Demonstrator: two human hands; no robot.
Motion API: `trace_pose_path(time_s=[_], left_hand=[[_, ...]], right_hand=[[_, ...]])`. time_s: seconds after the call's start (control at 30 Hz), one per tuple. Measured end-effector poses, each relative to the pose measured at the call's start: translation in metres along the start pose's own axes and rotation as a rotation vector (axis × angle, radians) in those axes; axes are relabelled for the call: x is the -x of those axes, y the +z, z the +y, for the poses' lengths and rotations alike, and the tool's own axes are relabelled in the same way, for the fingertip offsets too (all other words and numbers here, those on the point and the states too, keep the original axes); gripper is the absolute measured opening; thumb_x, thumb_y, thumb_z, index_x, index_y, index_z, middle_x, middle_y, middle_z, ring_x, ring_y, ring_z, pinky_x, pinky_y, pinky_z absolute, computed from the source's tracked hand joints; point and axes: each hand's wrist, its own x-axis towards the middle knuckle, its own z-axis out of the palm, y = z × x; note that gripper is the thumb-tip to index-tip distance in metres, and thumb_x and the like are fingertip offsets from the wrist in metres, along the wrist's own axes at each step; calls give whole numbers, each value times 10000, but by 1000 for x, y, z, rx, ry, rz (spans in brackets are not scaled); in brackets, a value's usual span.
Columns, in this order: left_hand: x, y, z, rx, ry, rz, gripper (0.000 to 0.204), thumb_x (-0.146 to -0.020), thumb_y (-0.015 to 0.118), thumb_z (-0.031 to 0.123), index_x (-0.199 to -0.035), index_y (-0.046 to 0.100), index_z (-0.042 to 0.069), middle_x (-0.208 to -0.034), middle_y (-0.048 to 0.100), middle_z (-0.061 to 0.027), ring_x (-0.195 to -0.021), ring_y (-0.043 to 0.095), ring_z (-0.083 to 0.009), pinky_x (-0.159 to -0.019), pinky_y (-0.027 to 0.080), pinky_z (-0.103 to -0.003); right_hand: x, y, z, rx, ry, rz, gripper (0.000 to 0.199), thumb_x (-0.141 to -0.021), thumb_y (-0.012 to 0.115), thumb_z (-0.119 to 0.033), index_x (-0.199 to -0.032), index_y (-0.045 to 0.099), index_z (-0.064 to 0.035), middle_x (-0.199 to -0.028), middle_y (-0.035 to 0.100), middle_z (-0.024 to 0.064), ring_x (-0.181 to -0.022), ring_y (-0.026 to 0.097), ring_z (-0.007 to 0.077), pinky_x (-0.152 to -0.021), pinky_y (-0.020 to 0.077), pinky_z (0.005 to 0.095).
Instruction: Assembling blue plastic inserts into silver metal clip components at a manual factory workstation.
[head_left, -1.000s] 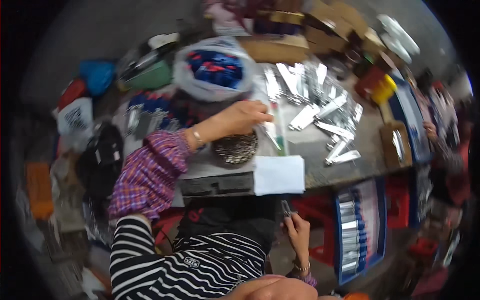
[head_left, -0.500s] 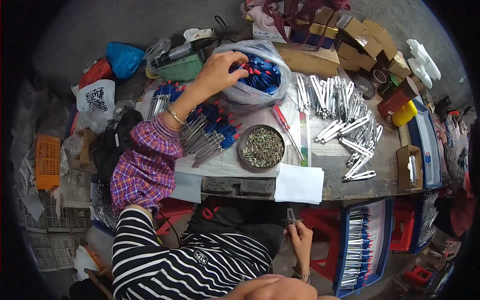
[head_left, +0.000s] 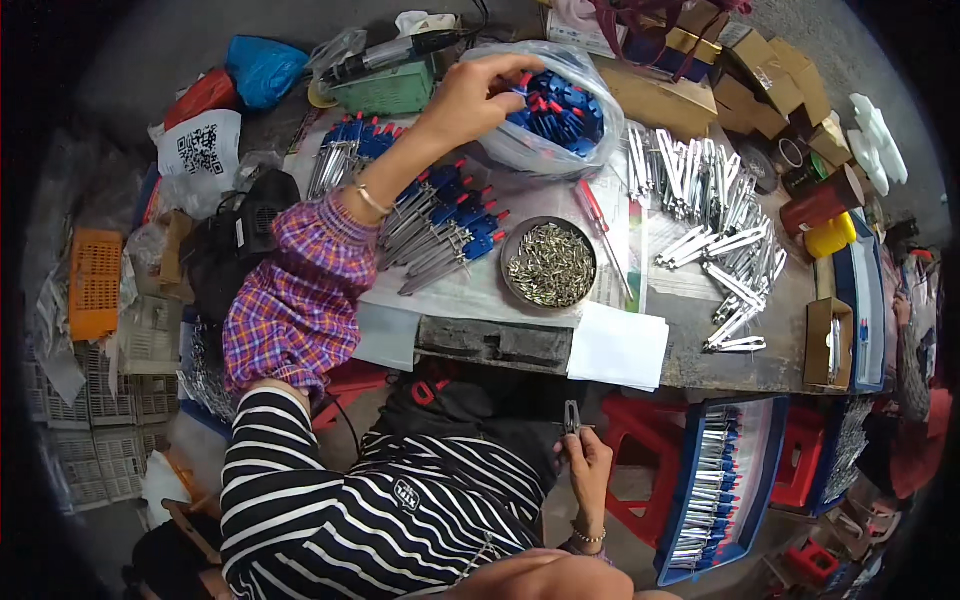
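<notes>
My left hand point(head_left: 478, 98) reaches over the near-left rim of a clear plastic bag point(head_left: 500, 150) full of blue plastic parts point(head_left: 570, 120) with red tips. Its thumb and fingers close around a red-tipped blue part point(head_left: 525, 80), partly hidden by the fingers. Low in front of me, by my lap, my right hand point(head_left: 588, 462) pinches a narrow, two-pronged metal piece point(head_left: 571, 415) with a thin pin across it. Left of the bag lie rows of metal assemblies point(head_left: 440, 235) with blue and red ends. A round dish point(head_left: 508, 275) holds many small rivet-like metal pieces point(head_left: 550, 265).
A red-handled screwdriver point(head_left: 592, 207) lies beside the dish, and folded white paper point(head_left: 617, 347) at the table's front edge. Silver metal arms point(head_left: 735, 240) are heaped to the right. A blue tray point(head_left: 757, 500) of finished-looking assemblies stands by a red stool point(head_left: 640, 440). Cardboard boxes point(head_left: 660, 100) sit behind.
The whole view has shifted, moving the table's contents rightward. My left hand has drawn slightly up and left relative to the bag. My right hand still holds the metal piece, now a little higher in view.
</notes>
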Motion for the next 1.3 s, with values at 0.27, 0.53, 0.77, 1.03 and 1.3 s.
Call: trace_pose_path(time_s=[0.27, 0.53, 0.77, 1.03, 1.3], left_hand=[[91, -5, 56, 1023, -629, -439, 239, -807, 613, -12, -1042, 603, 31, -945, 627, -48, -892, 617, -139, -784, 517, -271], [136, 22, 78, 1257, -776, -673, 175, -871, 611, 101, -1011, 606, -5, -974, 655, -90, -881, 633, -153, -767, 527, -274], [153, 34, 82, 1199, -864, -770, 200, -897, 594, 177, -1016, 597, 16, -966, 651, -86, -895, 631, -157, -778, 533, -286], [154, 49, 82, 1235, -909, -810, 215, -886, 610, 203, -995, 599, 18, -939, 643, -79, -884, 631, -156, -779, 531, -279], [157, 51, 85, 1116, -835, -850, 225, -891, 605, 243, -958, 599, 28, -898, 657, -78, -776, 628, -121, -650, 520, -227]], right_hand=[[-7, 26, -8, -172, 14, -139, 148, -919, 501, -92, -875, 580, 26, -696, 591, 45, -546, 476, 61, -498, 402, 197], [0, 41, -29, -276, 51, -119, 167, -922, 510, -105, -883, 595, 33, -723, 604, 43, -563, 483, 55, -520, 420, 196], [-8, 49, -37, -233, 15, -183, 194, -930, 498, -127, -937, 592, 42, -721, 572, 33, -570, 483, 61, -504, 399, 195], [-10, 52, -38, -418, 51, -224, 198, -944, 466, -95, -1022, 564, 59, -747, 572, 50, -575, 456, 61, -518, 376, 186], [-6, 49, -30, -506, 59, -233, 202, -944, 476, -99, -1024, 562, 65, -757, 574, 60, -584, 456, 67, -521, 371, 185]])
